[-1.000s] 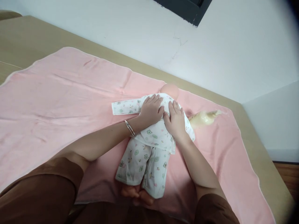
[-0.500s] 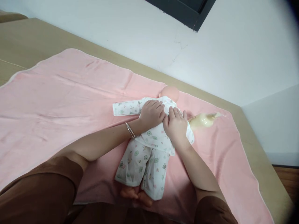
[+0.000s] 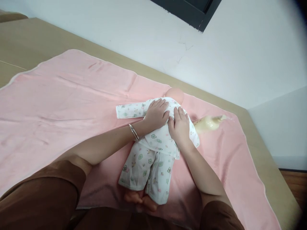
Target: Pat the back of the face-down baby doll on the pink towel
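A baby doll (image 3: 176, 94) lies on a pink blanket (image 3: 59, 95), dressed in a white printed shirt (image 3: 161, 139) and matching trousers (image 3: 146, 172). My left hand (image 3: 155, 114) lies flat on the doll's chest, fingers stretched out, a silver bangle at the wrist. Beside it, my right hand (image 3: 180, 126) rests flat on the shirt too, thumbs nearly touching. One empty sleeve (image 3: 129, 110) sticks out to the left. The doll's bare arm (image 3: 208, 123) pokes out to the right. Its bare feet (image 3: 141, 199) point toward me.
The blanket covers a tan surface (image 3: 28, 38) that runs up to a white wall (image 3: 216, 57). A dark frame (image 3: 187, 11) hangs on the wall above. Wooden floor (image 3: 292, 182) shows at the lower right. My brown sleeves fill the bottom edge.
Both hands slid slightly down the doll's chest and then back up toward its neck. The doll has not shifted.
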